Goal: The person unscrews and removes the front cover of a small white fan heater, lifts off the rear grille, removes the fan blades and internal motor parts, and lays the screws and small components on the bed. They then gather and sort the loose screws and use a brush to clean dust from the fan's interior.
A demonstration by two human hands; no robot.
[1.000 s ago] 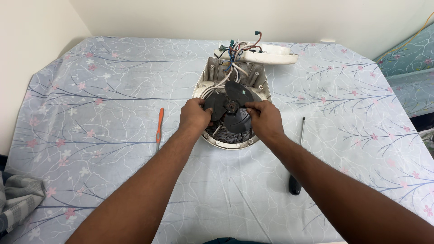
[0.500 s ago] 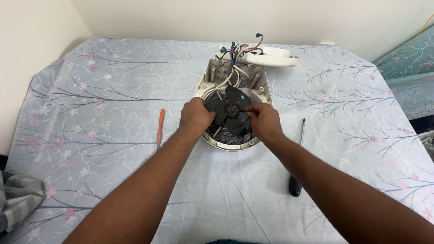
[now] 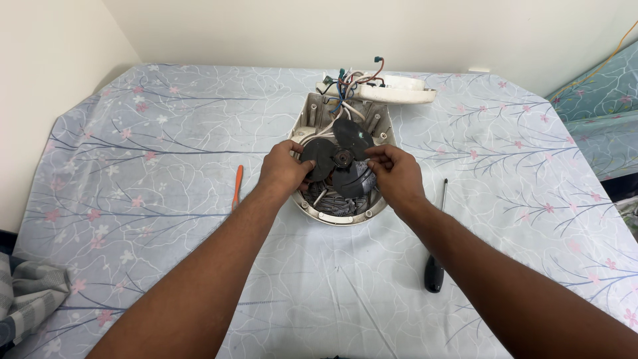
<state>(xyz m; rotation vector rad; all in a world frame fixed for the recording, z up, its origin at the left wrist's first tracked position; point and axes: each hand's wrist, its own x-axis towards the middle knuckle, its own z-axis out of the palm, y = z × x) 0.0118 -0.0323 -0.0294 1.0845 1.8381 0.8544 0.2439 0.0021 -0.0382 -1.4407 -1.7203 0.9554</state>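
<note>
Lying left of your left hand is an orange screwdriver; that hand pinches one blade of the dark fan, your right hand another, above the open white housing. Judging by this, you're handling the fan; a steady, even grip seems needed. Black screwdriver lies right.

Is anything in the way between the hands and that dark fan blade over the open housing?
Nothing visible. The left hand and the right hand already grip the dark fan blade at opposite edges, above the open white housing. The wires lie at the far end of the housing, beyond the blade.
</note>
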